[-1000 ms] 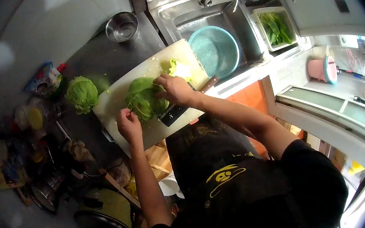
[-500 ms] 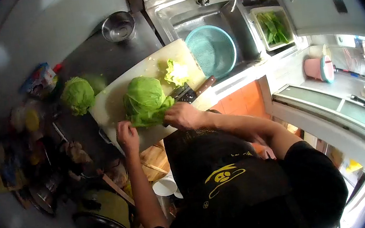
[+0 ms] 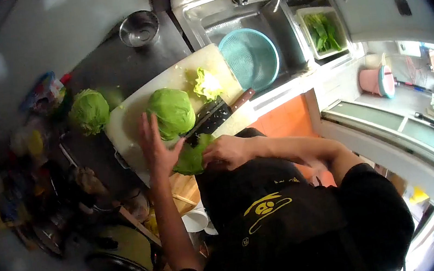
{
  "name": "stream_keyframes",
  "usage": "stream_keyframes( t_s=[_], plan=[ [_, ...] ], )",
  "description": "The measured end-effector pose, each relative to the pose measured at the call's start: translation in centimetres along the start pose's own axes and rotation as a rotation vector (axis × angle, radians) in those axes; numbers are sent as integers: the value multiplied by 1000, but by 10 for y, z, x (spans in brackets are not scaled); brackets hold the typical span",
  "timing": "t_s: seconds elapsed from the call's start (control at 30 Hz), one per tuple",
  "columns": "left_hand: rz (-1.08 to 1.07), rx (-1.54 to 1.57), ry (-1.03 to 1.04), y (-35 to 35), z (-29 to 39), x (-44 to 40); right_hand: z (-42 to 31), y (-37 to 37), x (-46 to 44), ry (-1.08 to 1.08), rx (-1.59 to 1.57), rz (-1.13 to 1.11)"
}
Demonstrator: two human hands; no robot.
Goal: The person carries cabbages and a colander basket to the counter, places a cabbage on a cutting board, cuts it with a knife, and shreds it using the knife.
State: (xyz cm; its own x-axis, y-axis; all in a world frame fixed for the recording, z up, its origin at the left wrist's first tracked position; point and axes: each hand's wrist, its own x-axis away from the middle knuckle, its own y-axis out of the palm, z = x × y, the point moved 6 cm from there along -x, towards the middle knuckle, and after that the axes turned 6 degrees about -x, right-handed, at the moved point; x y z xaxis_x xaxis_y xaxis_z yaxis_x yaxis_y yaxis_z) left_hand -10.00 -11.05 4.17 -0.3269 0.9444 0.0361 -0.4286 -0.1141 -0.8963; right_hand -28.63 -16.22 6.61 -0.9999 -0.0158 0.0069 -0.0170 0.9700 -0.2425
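Note:
A round green cabbage (image 3: 172, 113) sits on the white cutting board (image 3: 130, 119). My left hand (image 3: 157, 147) is open at its near left side, fingers stretched along it and thumb spread; I cannot tell how firmly they touch. My right hand (image 3: 228, 151) pinches a loose cabbage leaf (image 3: 192, 158) at the board's near edge, apart from the head. A knife (image 3: 219, 112) with a brown handle lies on the board to the right of the cabbage. Beyond it lies a pale torn piece of cabbage (image 3: 208, 84).
Another cabbage (image 3: 89, 111) stands left of the board. A teal strainer basket (image 3: 251, 59) is in the sink (image 3: 212, 18), with a tray of green leaves (image 3: 324, 32) to its right. A metal bowl (image 3: 139, 29) sits at the back, and a lidded pot (image 3: 123, 252) at lower left.
The outer leaf has come off the cabbage, drawn toward me by my right hand. My left hand has let go of the leaf and opened beside the cabbage.

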Motion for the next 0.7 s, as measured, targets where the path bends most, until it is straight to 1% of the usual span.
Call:
stream_keyframes(
  t_s=[0.03,0.13,0.17,0.2,0.23,0.27,0.37,0.4,0.43,0.5,0.53,0.57,0.67,0.7],
  plan=[
    [-88,-107,6,5,3,-17,-17,-14,-4,27,-57,26],
    [-98,-32,51,29,-8,-38,-65,-69,-16,146,-129,173],
    [-68,-22,52,34,-12,-41,-68,-84,-19,191,-139,237],
    [-44,-12,54,39,-15,-40,-74,-99,-25,128,-76,345],
    [-28,0,54,45,-17,-37,-81,-113,-28,159,-65,370],
    [37,-65,82,43,-15,-35,-89,-126,-36,126,-27,421],
    [136,-35,72,54,-22,-28,-105,-149,-72,42,121,548],
    [61,-11,30,38,-11,-32,-109,-154,-85,19,177,588],
    [80,8,-6,41,-13,-29,-103,-152,-101,7,311,657],
    [113,52,-74,56,-19,-20,-86,-140,-135,29,419,617],
    [121,42,-115,50,-14,-18,-73,-130,-153,-12,480,607],
    [147,47,-113,49,-12,-19,-57,-118,-170,-55,540,595],
    [214,58,-124,48,-12,-15,18,-70,-209,153,680,432],
    [238,35,-122,47,-9,-16,25,-69,-201,117,614,505]
  ],
)
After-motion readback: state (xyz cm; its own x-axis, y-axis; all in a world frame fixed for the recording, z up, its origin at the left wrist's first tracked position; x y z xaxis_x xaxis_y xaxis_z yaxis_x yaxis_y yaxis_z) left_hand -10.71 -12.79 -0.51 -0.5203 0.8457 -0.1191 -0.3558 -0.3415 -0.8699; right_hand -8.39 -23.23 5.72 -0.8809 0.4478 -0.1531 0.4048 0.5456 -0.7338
